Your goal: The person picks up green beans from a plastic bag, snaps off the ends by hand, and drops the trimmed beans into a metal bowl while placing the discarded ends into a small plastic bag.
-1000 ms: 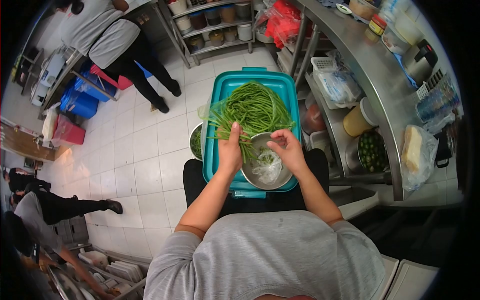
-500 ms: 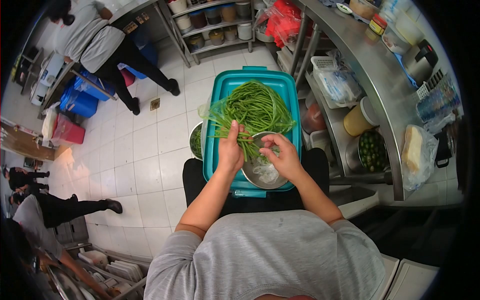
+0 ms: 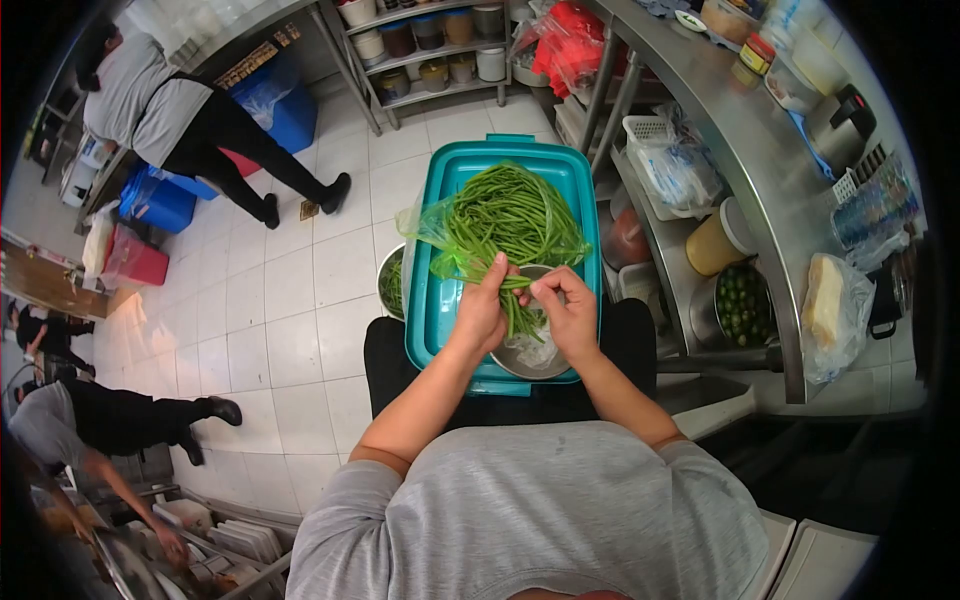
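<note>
A bunch of green beans [image 3: 522,318] is gripped in my left hand [image 3: 484,308], long and thin, hanging over a metal bowl [image 3: 543,371]. My right hand [image 3: 567,314] is closed in a pinch at the bean ends beside it. Clear plastic [image 3: 535,350] lies in the bowl. Beyond my hands, a large heap of green beans [image 3: 512,215] rests in a thin green plastic bag [image 3: 425,225]. Bag and bowl sit on a teal lid [image 3: 430,300] across my lap.
Left of the lid stands another metal bowl with cut green pieces [image 3: 391,283]. A steel table [image 3: 735,150] with shelves runs along my right, holding a tub [image 3: 718,238] and a pot of small green fruits [image 3: 742,305]. Co-workers stand at left, one in black trousers [image 3: 235,130].
My left hand has moved slightly right with the beans, and my right hand has closed in on their ends. The co-workers at left have shifted.
</note>
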A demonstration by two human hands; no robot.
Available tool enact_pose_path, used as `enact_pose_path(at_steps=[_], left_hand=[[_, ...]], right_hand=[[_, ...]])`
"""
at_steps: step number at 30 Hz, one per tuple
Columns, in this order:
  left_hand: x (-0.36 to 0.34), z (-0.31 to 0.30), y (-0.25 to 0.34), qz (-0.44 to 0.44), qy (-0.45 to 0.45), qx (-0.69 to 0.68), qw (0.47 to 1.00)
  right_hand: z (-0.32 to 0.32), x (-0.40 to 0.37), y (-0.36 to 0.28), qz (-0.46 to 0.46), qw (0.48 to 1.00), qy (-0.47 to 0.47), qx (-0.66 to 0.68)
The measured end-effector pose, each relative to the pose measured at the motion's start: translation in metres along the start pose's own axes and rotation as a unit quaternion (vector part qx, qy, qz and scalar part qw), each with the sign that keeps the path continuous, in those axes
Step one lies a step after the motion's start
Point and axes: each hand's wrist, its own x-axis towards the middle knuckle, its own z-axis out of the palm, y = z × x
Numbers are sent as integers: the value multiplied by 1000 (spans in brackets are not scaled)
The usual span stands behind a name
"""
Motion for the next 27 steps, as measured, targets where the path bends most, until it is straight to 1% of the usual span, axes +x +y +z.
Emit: enact_pose_path(at_steps=[1,4,6,7,10,11,12,14,15,18,22,24,27], left_hand=[[0,-1,0,-12,13,-15,1000],[2,-5,0,-38,51,-61,996],[5,-9,0,-41,77,-93,992],[8,-15,-3,-25,76,-87,993],[15,-26,-10,22,85,-75,993],[15,-24,-11,38,97,-75,992],[15,-22,-12,53,109,-75,990],[9,-12,-10,41,124,-67,989],[6,-8,-9,34,131,-62,989],[5,-13,-18,45,107,-41,992],[6,-16,-32,47,126,-36,990],[7,-13,-29,52,121,-61,989],[11,-11,-19,69,115,-73,988]], right_hand=[[0,-1,3,10,999,25,20],[-7,8,-3,-12,996,24,-86],[-8,7,-4,-55,985,-23,-164],[-8,7,-4,-76,975,-45,-203],[3,2,-18,-178,947,-16,-266],[5,0,-16,-168,950,-36,-260],[7,0,-15,-182,941,-45,-281],[12,-1,-14,-209,921,-60,-324],[14,-1,-13,-194,924,-52,-326],[17,-1,-4,-148,930,-31,-334],[17,1,4,-175,919,-14,-354],[16,1,4,-192,916,-10,-353],[12,1,-5,-165,929,16,-330]])
